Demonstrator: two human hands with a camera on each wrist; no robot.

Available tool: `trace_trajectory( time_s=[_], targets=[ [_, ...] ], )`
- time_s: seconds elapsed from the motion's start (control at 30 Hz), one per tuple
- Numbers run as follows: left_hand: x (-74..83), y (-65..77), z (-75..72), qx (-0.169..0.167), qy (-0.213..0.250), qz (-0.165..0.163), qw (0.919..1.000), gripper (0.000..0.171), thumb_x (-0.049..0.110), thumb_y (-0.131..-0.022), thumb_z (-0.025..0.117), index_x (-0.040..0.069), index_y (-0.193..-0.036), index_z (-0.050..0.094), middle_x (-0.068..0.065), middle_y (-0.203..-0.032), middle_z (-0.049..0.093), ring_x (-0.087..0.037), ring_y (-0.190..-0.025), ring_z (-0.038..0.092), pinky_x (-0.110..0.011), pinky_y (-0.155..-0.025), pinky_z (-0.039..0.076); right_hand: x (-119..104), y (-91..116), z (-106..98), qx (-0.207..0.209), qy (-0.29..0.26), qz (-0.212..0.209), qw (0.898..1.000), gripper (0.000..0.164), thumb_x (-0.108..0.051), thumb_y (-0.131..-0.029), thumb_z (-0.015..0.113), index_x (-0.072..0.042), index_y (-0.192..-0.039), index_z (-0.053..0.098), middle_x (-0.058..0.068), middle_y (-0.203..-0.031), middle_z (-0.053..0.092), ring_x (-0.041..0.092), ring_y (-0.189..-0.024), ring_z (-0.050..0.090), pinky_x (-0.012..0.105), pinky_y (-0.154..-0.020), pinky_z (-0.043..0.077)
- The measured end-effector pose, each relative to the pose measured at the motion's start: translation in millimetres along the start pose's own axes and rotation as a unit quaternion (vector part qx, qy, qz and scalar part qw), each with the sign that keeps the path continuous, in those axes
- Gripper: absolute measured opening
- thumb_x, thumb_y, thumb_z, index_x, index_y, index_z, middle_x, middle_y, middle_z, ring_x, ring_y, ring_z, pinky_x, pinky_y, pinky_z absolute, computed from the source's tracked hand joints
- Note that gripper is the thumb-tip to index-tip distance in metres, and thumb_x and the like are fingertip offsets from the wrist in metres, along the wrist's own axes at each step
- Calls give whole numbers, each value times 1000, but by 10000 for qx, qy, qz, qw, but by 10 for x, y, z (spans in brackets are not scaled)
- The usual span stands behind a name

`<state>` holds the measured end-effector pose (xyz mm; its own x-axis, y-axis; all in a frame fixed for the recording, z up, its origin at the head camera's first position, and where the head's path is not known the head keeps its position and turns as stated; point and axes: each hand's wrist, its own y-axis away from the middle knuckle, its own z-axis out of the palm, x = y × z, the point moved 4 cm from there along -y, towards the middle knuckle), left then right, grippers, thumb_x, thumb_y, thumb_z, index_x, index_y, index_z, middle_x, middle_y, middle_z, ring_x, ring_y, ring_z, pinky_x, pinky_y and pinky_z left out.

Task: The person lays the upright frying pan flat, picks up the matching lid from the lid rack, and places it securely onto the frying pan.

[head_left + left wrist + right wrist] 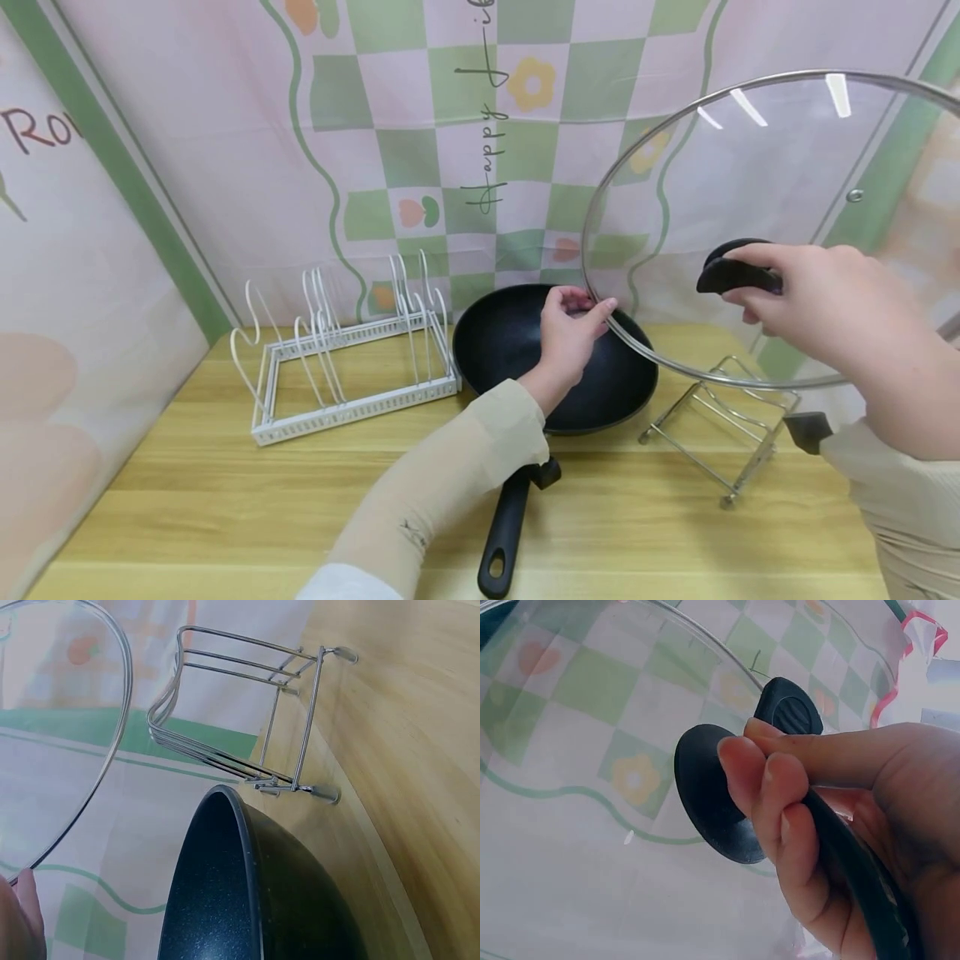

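A large glass lid (720, 200) with a metal rim is held up, tilted on edge, above the right side of the table. My right hand (817, 304) grips the lid's black handle (862, 877), fingers curled round it. At the lid's lower left rim, my left hand (567, 337) pinches the edge between thumb and fingers. Only part of that hand (21, 922) shows in the left wrist view. Under it sits a black wok (495, 342) on the table, its long handle (504, 533) pointing to the front. My left forearm hides part of the wok.
Left of the wok stands a white rack (360, 404) with several upright wire loops. A small silver wire stand (693, 450) is at the right, partly behind the lid. The wooden table (225, 517) meets a patterned curtain (480, 167) at the back.
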<state>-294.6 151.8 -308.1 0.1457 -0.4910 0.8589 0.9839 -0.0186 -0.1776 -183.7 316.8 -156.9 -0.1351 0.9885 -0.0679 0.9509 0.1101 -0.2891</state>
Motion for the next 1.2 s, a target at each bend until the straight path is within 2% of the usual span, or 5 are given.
trace_trajectory(
  time_s=[0.23, 0.53, 0.93, 1.2],
  targets=[
    [48, -1, -59, -114, -18, 169, 9998, 29, -8, -89, 75, 2, -104, 53, -3, -92, 55, -11, -76, 57, -29, -68, 59, -3, -33, 14, 89, -77, -166, 9998, 27, -23, -99, 70, -11, -122, 65, -6, -70, 70, 22, -63, 57, 37, -54, 36],
    [68, 10, -170, -27, 76, 234, 9997, 28, -12, -87, 74, 3, -102, 56, 0, -91, 55, -12, -75, 59, -30, -67, 60, -16, -94, 54, -89, -196, -216, 9995, 29, -23, -98, 70, -11, -124, 64, -9, -69, 68, 15, -62, 59, 37, -60, 38],
    [152, -5, -251, -54, -159, -32, 9999, 26, -12, -86, 75, 1, -100, 57, -1, -88, 55, -11, -71, 58, -46, -77, 61, 4, -175, 78, -157, -339, -198, 9991, 40, -27, -98, 71, -6, -131, 62, -8, -65, 67, 15, -62, 61, 39, -64, 40],
    [223, -16, -288, -175, -390, -330, 9985, 25, -11, -87, 75, 3, -97, 56, -1, -85, 54, -11, -70, 58, -48, -80, 61, 15, -189, 82, -170, -348, -126, 9992, 47, -28, -99, 70, -2, -136, 59, -7, -64, 67, 18, -66, 61, 42, -69, 42]
  ],
)
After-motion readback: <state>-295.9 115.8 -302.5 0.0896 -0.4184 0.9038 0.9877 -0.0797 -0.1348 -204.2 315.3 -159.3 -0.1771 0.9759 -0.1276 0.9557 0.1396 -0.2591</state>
